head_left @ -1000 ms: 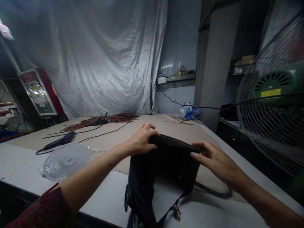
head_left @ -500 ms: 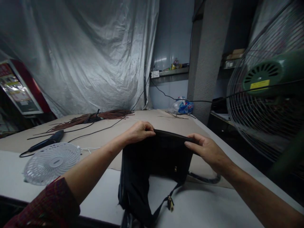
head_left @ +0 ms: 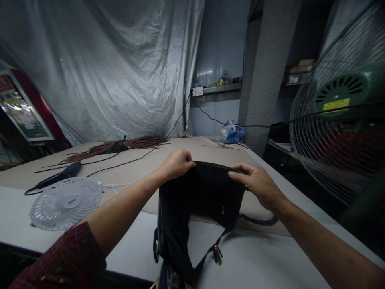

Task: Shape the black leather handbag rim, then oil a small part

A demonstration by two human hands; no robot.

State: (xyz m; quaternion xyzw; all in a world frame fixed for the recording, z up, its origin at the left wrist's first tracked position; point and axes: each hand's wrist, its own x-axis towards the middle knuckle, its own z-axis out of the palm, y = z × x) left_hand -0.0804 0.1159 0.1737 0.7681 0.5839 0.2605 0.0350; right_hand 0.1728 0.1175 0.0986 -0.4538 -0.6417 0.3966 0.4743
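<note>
2 pinch grips on the black bag (head_left: 204,192) rim mid-frame, left hand (head_left: 176,164) and right hand (head_left: 255,182) fingers curled; dangling strap clasp (head_left: 217,253) may snag table (head_left: 270,261) edge.

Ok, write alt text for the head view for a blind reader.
Two bare hands grip the top edge of a black bag on a table, the left hand at its left end and the right hand at its right. A small white fan lies to the left, brown strips lie farther back, and a big fan stands at the right.
</note>
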